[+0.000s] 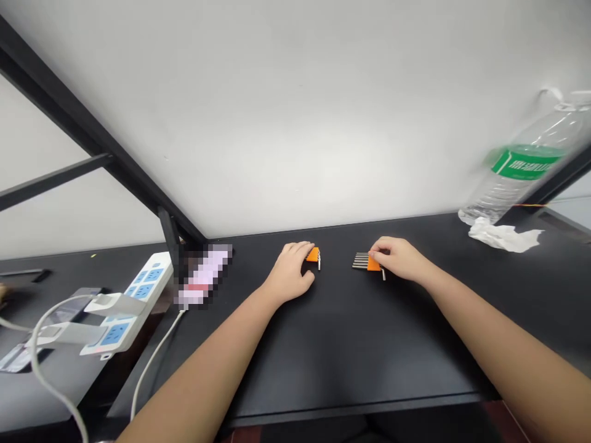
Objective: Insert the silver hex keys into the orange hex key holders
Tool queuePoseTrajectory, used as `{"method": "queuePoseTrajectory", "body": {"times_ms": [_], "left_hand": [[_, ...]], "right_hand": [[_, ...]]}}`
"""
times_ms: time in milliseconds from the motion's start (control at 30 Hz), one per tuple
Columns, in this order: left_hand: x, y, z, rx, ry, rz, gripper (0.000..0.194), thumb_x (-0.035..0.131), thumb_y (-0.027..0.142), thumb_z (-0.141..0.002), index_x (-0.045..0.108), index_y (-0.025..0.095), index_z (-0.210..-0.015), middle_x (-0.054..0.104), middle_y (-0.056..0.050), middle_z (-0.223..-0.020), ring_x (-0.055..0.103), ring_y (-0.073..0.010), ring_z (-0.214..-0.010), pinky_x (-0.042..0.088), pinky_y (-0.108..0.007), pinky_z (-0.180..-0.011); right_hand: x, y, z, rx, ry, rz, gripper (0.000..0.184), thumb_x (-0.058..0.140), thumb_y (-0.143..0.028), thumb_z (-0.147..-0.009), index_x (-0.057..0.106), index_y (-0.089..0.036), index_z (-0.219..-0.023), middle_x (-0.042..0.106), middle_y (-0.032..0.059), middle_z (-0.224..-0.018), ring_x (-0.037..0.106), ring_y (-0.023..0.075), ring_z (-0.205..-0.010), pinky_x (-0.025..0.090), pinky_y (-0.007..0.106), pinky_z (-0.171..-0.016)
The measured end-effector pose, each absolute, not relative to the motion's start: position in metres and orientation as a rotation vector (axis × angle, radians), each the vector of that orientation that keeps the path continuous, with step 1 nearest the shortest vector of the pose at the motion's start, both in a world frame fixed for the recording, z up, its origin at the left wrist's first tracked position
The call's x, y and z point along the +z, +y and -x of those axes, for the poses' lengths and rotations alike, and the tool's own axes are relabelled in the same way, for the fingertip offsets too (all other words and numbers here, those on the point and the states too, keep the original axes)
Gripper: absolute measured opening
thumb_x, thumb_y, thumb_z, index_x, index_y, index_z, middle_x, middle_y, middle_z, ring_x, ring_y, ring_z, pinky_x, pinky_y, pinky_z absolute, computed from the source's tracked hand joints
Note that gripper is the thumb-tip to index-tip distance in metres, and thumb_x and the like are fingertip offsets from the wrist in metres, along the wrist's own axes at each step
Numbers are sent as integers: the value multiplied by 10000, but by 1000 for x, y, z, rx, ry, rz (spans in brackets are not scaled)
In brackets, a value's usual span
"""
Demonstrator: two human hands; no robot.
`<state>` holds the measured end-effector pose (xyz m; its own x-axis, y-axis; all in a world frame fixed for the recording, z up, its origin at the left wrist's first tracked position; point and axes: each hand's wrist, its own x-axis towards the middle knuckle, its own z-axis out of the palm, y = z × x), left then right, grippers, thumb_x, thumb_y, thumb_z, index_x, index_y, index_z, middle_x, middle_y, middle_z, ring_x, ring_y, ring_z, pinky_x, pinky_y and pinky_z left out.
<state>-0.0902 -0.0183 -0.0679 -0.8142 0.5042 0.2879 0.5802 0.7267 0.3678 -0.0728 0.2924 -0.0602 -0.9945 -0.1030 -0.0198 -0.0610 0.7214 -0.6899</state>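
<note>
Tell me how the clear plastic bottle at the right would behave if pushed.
The bottle looks tall, narrow and mostly empty, so it would probably tip easily. Its round body would likely roll on the smooth black table. The crumpled tissue at its base might catch it.

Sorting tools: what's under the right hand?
The right hand covers an orange holder with metal hex keys sticking out leftward; the holder's right part is hidden.

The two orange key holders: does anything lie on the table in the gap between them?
Nothing visible does. The left hand rests on one orange holder, the right hand on the other orange holder, whose metal keys point into the gap. Only bare black table shows between them.
</note>
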Motion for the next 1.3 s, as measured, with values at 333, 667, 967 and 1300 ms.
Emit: {"method": "queuePoseTrajectory", "body": {"times_ms": [333, 667, 967, 1300], "left_hand": [[-70, -15, 96, -646, -2973, 813, 587, 611, 388, -880, 523, 238, -1441, 622, -98, -1328, 507, -320, -1229, 423, -509, -1025], [-64, -7, 87, -931, -2987, 611, 442, 736, 296, -742, 656, 259, -1176, 679, -40, -1202, 577, -284, -1181, 449, -450, -1054], [-64, 7, 65, -1057, -2699, 908, 439, 686, 223, -788, 590, 223, -1217, 669, -46, -1077, 647, -215, -973, 532, -364, -885], [-64, 10, 66, -662, -2760, 988, 412, 703, 257, -832, 603, 193, -1226, 689, -68, -1037, 642, -260, -981, 519, -411, -888]], "right_hand": [[-65, 303, 78, -620, 3213, 164, 201, 557, -332, -909, 718, -222, -960, 662, 77, -1072, 628, 233, -996, 489, 335, -810], [-66, 291, 72, -352, 3357, 323, 217, 505, -265, -973, 706, -222, -1041, 660, 100, -1101, 599, 273, -1002, 453, 392, -824], [-61, 220, 32, -1313, 2689, 630, 116, 585, -288, -905, 486, -238, -870, 631, -4, -798, 578, 160, -687, 439, 291, -627], [-71, 218, 36, -1334, 2747, 449, 145, 554, -162, -783, 497, -244, -887, 579, -53, -692, 556, 146, -635, 413, 274, -610]]}}
